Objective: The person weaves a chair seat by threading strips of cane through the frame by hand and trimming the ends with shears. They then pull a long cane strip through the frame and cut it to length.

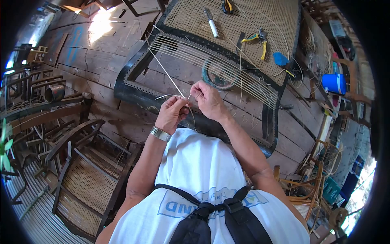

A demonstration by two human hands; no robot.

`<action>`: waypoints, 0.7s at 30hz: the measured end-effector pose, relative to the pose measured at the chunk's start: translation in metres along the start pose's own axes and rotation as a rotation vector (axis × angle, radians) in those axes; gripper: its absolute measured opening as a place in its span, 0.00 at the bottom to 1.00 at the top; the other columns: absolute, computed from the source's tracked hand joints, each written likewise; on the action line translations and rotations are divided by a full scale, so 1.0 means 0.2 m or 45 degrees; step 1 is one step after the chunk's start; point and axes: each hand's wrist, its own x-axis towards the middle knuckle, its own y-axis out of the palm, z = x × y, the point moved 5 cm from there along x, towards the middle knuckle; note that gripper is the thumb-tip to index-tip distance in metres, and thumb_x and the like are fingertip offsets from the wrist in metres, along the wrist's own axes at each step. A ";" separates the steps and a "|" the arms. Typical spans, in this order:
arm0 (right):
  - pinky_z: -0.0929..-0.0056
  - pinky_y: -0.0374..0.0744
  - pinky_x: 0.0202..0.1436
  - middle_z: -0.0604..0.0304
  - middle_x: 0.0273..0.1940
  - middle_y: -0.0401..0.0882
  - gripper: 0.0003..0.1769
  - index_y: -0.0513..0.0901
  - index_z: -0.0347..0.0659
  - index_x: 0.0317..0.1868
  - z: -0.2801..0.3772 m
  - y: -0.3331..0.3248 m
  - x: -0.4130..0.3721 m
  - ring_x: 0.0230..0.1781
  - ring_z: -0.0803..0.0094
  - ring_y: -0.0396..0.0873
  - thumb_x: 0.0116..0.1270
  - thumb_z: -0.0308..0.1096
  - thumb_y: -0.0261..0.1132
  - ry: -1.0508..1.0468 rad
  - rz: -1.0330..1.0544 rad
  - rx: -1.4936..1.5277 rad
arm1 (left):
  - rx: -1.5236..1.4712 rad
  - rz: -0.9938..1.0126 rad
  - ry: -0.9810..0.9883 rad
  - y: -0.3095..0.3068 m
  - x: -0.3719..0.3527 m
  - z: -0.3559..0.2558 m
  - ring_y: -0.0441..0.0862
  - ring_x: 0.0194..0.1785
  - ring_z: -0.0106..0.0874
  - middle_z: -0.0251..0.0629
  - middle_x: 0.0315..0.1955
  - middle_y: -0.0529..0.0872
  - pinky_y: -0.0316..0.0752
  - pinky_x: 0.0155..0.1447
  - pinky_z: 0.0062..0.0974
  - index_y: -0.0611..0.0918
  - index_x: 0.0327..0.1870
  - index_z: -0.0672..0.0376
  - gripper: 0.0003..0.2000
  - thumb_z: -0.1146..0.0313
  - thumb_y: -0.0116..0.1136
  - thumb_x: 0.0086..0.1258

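Observation:
Both hands are close together over the near opening of a dark wooden frame (122,83). My left hand (170,113) pinches a pale cane strand (166,73) that runs up to the frame's left corner. Just right of it, my right hand (206,99) has thumb and fingers pressed together on a thin strand end. Several parallel strands (211,64) stretch across the opening beyond the hands. Woven cane mesh (183,20) fills the far part of the frame. On the mesh lie a knife with a white handle (213,28), yellow-handled pliers (263,49) and a second tool (227,6).
A blue piece (281,59) lies at the mesh's right edge. Under the strands a round container (219,73) is visible. A blue bucket (334,83) stands at the right. Wooden chair frames, one with a cane panel (83,179), crowd the left side.

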 end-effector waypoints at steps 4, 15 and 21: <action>0.73 0.78 0.40 0.60 0.34 0.81 0.09 0.78 0.35 0.41 -0.10 0.04 -0.03 0.35 0.76 0.79 0.75 0.33 0.62 0.209 -0.061 0.354 | -0.006 0.043 0.089 0.01 0.03 0.02 0.79 0.32 0.16 0.27 0.33 0.87 0.74 0.35 0.16 0.83 0.39 0.55 0.05 0.67 0.65 0.72; 0.77 0.79 0.40 0.63 0.36 0.82 0.05 0.81 0.35 0.44 -0.07 0.07 -0.22 0.35 0.81 0.78 0.73 0.27 0.63 0.435 -0.053 0.473 | 0.030 -0.042 0.111 0.04 0.04 0.01 0.73 0.28 0.13 0.20 0.26 0.81 0.65 0.29 0.14 0.86 0.40 0.56 0.06 0.65 0.68 0.69; 0.79 0.78 0.42 0.67 0.34 0.80 0.03 0.80 0.36 0.43 -0.13 0.14 -0.23 0.36 0.82 0.76 0.73 0.26 0.62 0.519 -0.091 0.726 | -0.120 0.031 0.021 0.05 0.04 0.02 0.74 0.28 0.16 0.25 0.31 0.85 0.67 0.30 0.15 0.85 0.46 0.59 0.08 0.67 0.65 0.72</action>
